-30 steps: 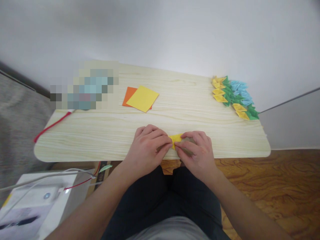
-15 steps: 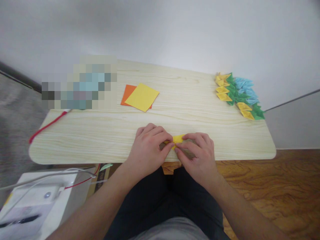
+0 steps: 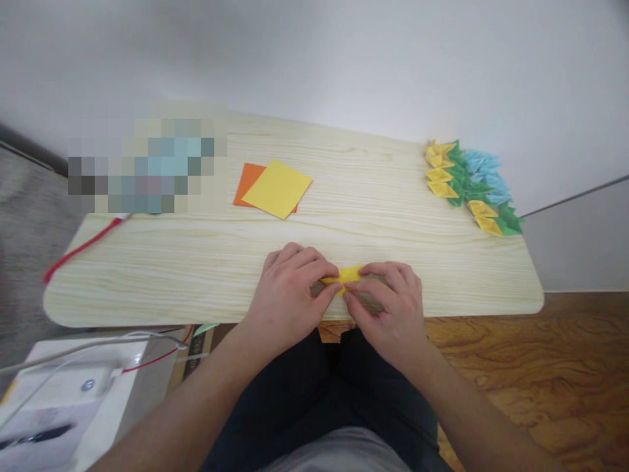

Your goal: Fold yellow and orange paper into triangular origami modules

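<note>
- Paper (image 3: pixel 352 273), yellow and folded small, sat between your two hands, just inside the near edge of the table (image 3: pixel 147 275), a touch right of its middle.
- And there it was: your left hand (image 3: pixel 289 295) eased! A second earlier its index finger and thumb hid the paper's left part; now they stood slightly apart, and more yellow showed between them.
- Your right hand (image 3: pixel 397 305) hardly budged, thumb and index finger narrowed onto the right part, another fingertip by its upper corner.
- So both hands held the one piece, neither of them wide.
- By my reading, you were adjusting your hold or working a crease, with this piece still in progress. Your fingertips covered part of it, so I couldn't tell whether any crease was finished.
- No change farther back: the flat yellow sheet (image 3: pixel 279 190) lay over the orange sheet (image 3: pixel 248 180), toward the table's back, left of its middle.
- The folded paper pieces (image 3: pixel 469 190), yellow, green and blue, stayed bunched at the table's back right; only your view had shifted a little.
</note>
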The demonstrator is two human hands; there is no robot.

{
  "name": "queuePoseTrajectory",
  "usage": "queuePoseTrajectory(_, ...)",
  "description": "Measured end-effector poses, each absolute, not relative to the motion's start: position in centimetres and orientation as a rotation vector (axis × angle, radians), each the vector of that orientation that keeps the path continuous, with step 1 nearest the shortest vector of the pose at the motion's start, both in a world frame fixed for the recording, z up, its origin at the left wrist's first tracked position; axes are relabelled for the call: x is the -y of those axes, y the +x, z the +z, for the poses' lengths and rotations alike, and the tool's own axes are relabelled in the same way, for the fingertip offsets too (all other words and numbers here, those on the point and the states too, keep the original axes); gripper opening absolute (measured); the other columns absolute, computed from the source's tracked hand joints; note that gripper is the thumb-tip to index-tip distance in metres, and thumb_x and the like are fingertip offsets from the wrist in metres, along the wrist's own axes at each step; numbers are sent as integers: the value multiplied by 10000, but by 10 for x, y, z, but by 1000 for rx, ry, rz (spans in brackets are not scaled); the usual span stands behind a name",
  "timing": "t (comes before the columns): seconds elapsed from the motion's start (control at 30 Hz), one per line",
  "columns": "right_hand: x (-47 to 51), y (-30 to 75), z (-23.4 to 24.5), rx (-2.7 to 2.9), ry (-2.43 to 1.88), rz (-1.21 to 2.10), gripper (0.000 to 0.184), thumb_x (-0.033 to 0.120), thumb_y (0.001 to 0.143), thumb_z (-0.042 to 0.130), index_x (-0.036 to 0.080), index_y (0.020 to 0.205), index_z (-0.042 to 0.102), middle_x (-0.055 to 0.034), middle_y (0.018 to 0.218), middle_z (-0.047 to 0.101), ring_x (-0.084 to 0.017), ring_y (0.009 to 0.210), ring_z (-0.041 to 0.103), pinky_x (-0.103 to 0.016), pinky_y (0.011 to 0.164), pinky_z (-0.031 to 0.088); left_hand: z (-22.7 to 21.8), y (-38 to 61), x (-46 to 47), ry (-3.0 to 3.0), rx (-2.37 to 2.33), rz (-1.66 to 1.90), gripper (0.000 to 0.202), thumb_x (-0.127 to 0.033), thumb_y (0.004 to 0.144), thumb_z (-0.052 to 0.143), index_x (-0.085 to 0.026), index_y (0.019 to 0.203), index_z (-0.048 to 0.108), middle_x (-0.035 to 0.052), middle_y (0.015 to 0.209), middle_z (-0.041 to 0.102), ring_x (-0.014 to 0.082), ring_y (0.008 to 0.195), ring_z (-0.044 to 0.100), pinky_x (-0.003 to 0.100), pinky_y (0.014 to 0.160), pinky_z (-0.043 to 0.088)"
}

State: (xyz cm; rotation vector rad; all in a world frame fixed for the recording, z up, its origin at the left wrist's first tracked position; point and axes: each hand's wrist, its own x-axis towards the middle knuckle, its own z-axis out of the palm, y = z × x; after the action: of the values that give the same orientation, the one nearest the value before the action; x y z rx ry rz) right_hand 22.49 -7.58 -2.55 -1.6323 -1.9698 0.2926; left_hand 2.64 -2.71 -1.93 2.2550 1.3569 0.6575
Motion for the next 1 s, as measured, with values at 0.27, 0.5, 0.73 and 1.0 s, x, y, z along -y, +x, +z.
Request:
queuePoseTrajectory(0.27, 77, 224, -26, 1975, -1632, 316, 85, 295, 906, 762, 344, 972, 784, -18, 1163, 733, -304, 1128, 589, -523, 1016, 426, -23, 21, 30, 2264, -1349, 724, 71, -283, 915, 746, -283, 941, 811, 15, 968, 732, 243, 998, 598, 441, 908, 459)
queuePoseTrajectory(0.5, 76, 223, -25, 1969, -1643, 311, 70, 326, 892, 796, 321, 961, 792, -25, 1156, 733, -294, 1124, 583, -506, 1020, 419, -22, 19, 29, 2282, -1326, 707, 93, -306, 919, 745, -290, 965, 824, 16, 990, 736, 241, 1004, 597, 438, 913, 458)
queuePoseTrajectory(0.73, 78, 221, -24, 1965, -1645, 298, 97, 304, 896, 781, 298, 993, 788, -33, 1161, 729, -292, 1136, 577, -497, 1032, 413, -22, 18, 29, 2289, -1326, 701, 102, -309, 917, 748, -301, 981, 827, 10, 999, 742, 241, 1008, 600, 439, 919, 453)
queuePoseTrajectory(1.0, 78, 221, -23, 1961, -1673, 325, 80, 304, 968, 705, 301, 991, 782, -30, 1173, 717, -287, 1144, 569, -500, 1036, 408, -23, 18, 31, 2317, -1335, 733, 102, -318, 928, 732, -302, 964, 827, 18, 990, 737, 243, 996, 604, 439, 903, 449)
